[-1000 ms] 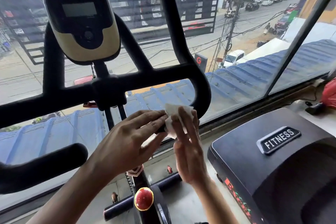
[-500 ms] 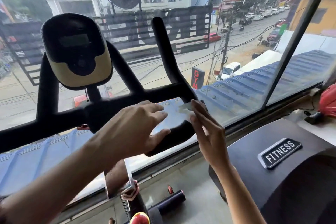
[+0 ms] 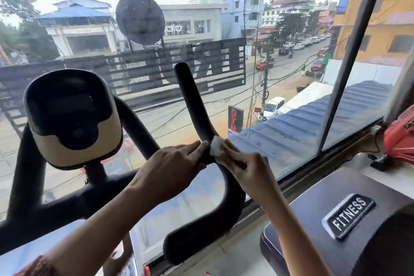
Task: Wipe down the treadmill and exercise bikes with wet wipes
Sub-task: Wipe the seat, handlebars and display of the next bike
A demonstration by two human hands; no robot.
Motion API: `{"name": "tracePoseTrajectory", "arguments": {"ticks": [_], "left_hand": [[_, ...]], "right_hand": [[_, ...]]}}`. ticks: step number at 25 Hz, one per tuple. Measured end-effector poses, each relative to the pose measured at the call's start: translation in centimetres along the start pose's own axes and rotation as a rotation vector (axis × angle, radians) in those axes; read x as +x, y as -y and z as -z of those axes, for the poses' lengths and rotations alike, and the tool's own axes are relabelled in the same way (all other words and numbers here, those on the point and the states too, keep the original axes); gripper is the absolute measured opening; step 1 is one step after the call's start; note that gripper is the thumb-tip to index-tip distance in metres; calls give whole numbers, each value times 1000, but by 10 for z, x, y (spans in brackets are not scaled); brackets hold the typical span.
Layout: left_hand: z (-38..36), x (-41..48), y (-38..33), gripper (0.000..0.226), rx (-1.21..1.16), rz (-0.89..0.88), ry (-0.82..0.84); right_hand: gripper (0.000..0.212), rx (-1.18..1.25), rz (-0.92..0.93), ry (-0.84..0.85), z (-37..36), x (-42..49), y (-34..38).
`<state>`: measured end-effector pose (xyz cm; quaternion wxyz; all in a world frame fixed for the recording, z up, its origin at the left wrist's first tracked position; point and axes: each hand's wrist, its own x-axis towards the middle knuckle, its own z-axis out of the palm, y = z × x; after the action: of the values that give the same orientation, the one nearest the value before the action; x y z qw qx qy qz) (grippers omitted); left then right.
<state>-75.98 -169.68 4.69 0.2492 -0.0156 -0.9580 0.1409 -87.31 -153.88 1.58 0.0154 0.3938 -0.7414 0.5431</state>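
left hand (image 3: 170,168): flat, fingers straight, tips lying on the bar just left of the wipe; we see nothing held in it.
right hand (image 3: 244,167): fingers curled, pinching the wet wipe (image 3: 216,146) against the bar.
wipe location: on the handlebar (image 3: 195,101), at the bend where the right upright horn meets the loop, between both hands.
risk, drop: the wipe is small and bunched, so we think it may slip out of the pinch on the round bar and fall down between the bike and the treadmill.
risk, missed area: the wipe covers only the near side, and we judge the far side of the horn easy to skip.
risk, moisture: the console (image 3: 71,116) sits near, to the left, and we'd worry about its display if the wet wipe is pressed there.
surface: matte black bar, round and curved; it looks padded, so it probably drags on the wipe.
room: the window (image 3: 291,119) is right behind the bar, with a street beyond. The treadmill (image 3: 313,204) hood with a FITNESS badge is near right, and a red bag (image 3: 398,134) is far right by the glass.
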Motion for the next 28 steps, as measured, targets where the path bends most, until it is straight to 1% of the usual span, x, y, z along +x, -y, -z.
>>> {"name": "tracePoseTrajectory", "arguments": {"ticks": [2, 4, 6, 9, 11, 13, 15, 17, 20, 22, 24, 26, 28], "left_hand": [[-4, 2, 2, 53, 13, -3, -16], [-6, 3, 2, 53, 4, 6, -1], [-5, 2, 2, 53, 0, 11, 7], [-4, 2, 2, 54, 1, 10, 30], [-4, 2, 2, 54, 12, 5, 30], [-4, 1, 1, 54, 31, -1, 11], [-4, 1, 1, 53, 44, -9, -2], [-4, 0, 0, 53, 51, -12, 2], [-3, 1, 1, 53, 37, -12, 8], [-2, 2, 1, 54, 16, -7, 18], [0, 2, 1, 54, -7, -3, 21], [2, -1, 2, 53, -20, 0, 14], [6, -9, 8, 52, 4, 4, 1]], "right_hand": [[37, 50, -38, -6, 12, -38, -5], [35, 100, -65, -34, 12, -54, -6], [31, 103, -64, -39, 3, -34, -2], [32, 59, -28, -8, -9, 14, 4], [31, 114, -54, -19, -11, 21, 0], [29, 197, -118, -20, -3, -1, -6], [23, 282, -153, -4, 8, -40, -8], [24, 309, -182, -6, 16, -67, -4], [33, 174, -157, -45, 6, -44, 1], [34, 44, -76, -47, -7, -12, 9], [34, -27, -18, -74, -14, 7, 12], [33, -91, -9, -102, -12, -3, 11], [27, -171, 16, -119, -8, -32, 13]]}}
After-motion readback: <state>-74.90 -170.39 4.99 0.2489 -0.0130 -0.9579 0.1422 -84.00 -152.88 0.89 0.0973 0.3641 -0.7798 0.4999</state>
